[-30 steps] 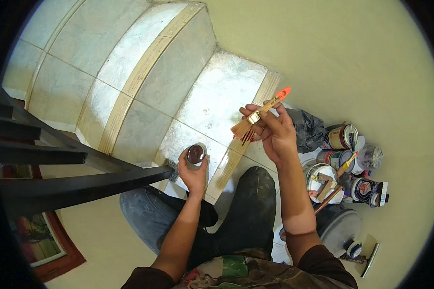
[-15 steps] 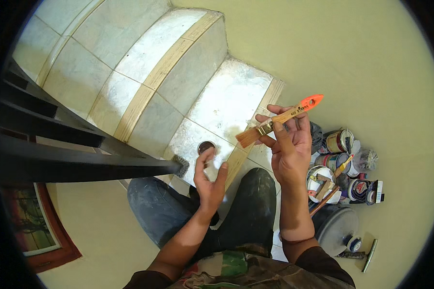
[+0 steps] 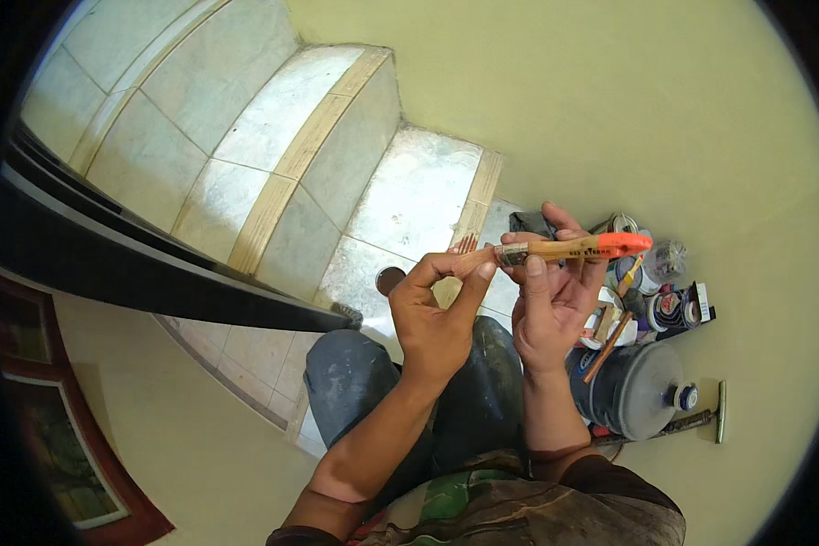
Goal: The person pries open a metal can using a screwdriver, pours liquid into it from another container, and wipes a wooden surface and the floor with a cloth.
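Note:
A paintbrush (image 3: 569, 248) with a wooden handle, an orange end and a metal band lies level across my two hands. My right hand (image 3: 553, 314) grips it near the band and the lower handle, palm up. The thumb and fingers of my left hand (image 3: 435, 328) pinch the bristles, and some reddish-brown bristle tips show past the fingers. Just left of that hand, a small round container (image 3: 389, 279) with a dark inside rests on a stair tread (image 3: 419, 196).
Pale tiled steps with ridged beige edges climb to the upper left beside a black railing (image 3: 173, 273). Paint tins (image 3: 673, 309), a second brush (image 3: 630, 275) and a large water bottle (image 3: 632, 391) crowd the right by the wall. A long-handled tool (image 3: 721, 414) leans near them.
My left hand has risen from beside the round container and closed on the bristles. In my right hand, the brush has turned from slanted to nearly level. The view has shifted slightly.

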Demonstrator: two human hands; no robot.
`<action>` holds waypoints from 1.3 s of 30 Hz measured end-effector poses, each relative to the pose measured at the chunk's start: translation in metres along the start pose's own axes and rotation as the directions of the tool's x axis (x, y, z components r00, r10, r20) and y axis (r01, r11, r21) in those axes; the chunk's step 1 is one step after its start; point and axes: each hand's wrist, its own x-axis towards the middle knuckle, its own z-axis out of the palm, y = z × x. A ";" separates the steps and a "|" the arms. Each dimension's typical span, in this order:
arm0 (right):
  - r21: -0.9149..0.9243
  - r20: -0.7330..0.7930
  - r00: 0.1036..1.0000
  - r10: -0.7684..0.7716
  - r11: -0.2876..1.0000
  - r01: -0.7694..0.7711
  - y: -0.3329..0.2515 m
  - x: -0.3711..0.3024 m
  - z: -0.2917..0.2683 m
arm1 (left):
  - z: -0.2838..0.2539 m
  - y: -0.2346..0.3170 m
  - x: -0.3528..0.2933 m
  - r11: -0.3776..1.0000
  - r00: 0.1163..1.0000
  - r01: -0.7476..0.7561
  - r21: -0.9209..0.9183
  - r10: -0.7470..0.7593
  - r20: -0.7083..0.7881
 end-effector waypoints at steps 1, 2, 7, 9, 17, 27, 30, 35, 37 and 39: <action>-0.039 -0.021 0.999 -0.047 0.998 0.047 0.001 -0.002 0.001 | 0.002 0.000 0.001 1.000 1.000 -0.011 -0.004 0.011 0.008; -0.083 -0.040 0.995 -0.092 0.993 0.089 0.001 -0.005 0.002 | 0.003 -0.002 0.003 0.999 0.999 -0.036 0.028 0.035 0.018; -0.060 -0.219 0.973 -0.070 0.996 0.059 -0.015 -0.011 -0.017 | 0.014 -0.018 0.012 0.993 0.967 -0.073 0.088 0.049 0.250; 0.091 -0.358 0.931 0.076 0.995 -0.046 -0.022 -0.014 -0.033 | 0.021 -0.028 0.012 1.000 0.928 0.028 0.000 -0.026 0.372; 0.469 -0.623 0.675 0.395 0.880 -0.081 -0.037 -0.029 -0.065 | 0.093 -0.050 -0.013 0.807 0.564 0.573 0.144 -0.516 0.645; 0.499 -0.789 0.208 0.578 0.801 -0.332 -0.170 -0.097 -0.009 | 0.128 0.021 -0.028 0.714 0.279 0.571 0.406 -0.633 0.722; 0.630 -0.731 -0.008 0.683 0.670 -0.392 -0.205 -0.154 -0.002 | 0.108 0.008 -0.013 0.504 0.256 0.694 0.515 -0.840 0.478; 0.298 -0.905 -0.350 -0.242 0.226 -0.927 -0.266 -0.350 -0.028 | 0.005 -0.002 -0.048 0.206 0.133 0.397 0.894 -0.977 0.166; 0.266 -0.797 -0.224 -0.561 0.006 -0.964 -0.300 -0.466 -0.058 | -0.030 0.005 -0.074 0.020 0.091 0.369 0.929 -0.996 -0.015; 0.266 -0.866 -0.180 -0.466 -0.126 -0.956 -0.327 -0.566 -0.077 | -0.064 0.026 -0.110 -0.060 0.032 0.516 0.854 -0.995 -0.090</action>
